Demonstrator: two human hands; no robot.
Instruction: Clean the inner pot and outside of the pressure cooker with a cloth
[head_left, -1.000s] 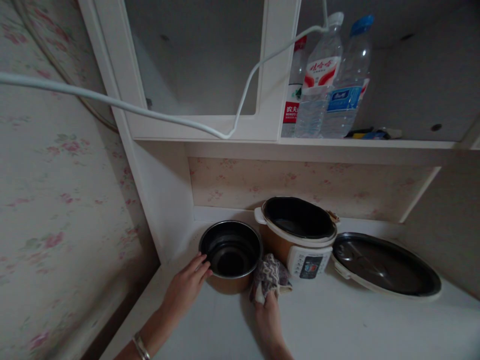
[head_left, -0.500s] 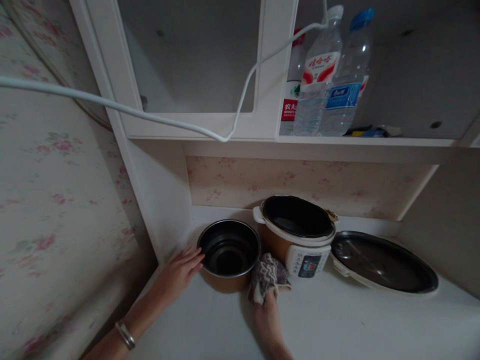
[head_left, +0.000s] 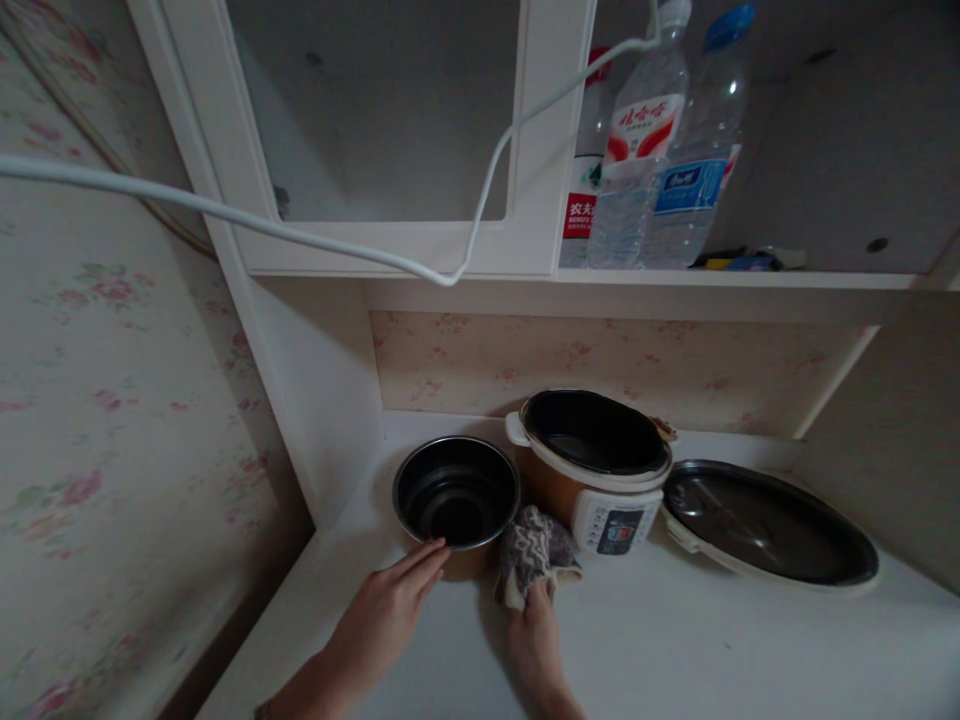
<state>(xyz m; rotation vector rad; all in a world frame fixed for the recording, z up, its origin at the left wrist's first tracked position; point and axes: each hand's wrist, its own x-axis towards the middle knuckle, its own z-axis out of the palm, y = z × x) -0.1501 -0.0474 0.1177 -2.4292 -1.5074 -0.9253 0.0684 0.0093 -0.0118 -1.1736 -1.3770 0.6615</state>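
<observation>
The cooker [head_left: 551, 485] stands uncovered on the white counter [head_left: 645, 645], its round mouth dark inside, a white handle [head_left: 516, 430] on its left side and a white button panel [head_left: 616, 524] on its front. Just to the left of the cooker sits the pot [head_left: 456, 478], upright, black within and brown without, with a thin shiny rim. A crumpled grey and cream cloth [head_left: 536, 550] lies before the cooker, between its panel and the pot.

The right hand [head_left: 535, 635], in front of the cooker, is clamped on the near edge of the cloth. The left hand [head_left: 401, 600] is farther left of the cooker, fingers straight and lying close together, not closed on anything; their tips reach the front of the pot's rim, though whether they press on it I cannot tell.

To the right of the cooker the lid [head_left: 772, 525] lies with its dark, glossy face up and a pale edge below. Above the cooker runs a shelf [head_left: 742, 279] holding clear plastic bottles [head_left: 637, 215], one blue-capped, with some small odds and ends [head_left: 750, 261] beside them. A white cord [head_left: 322, 240] hangs above and to the left of the cooker, crossing before the cabinet door [head_left: 397, 245]
</observation>
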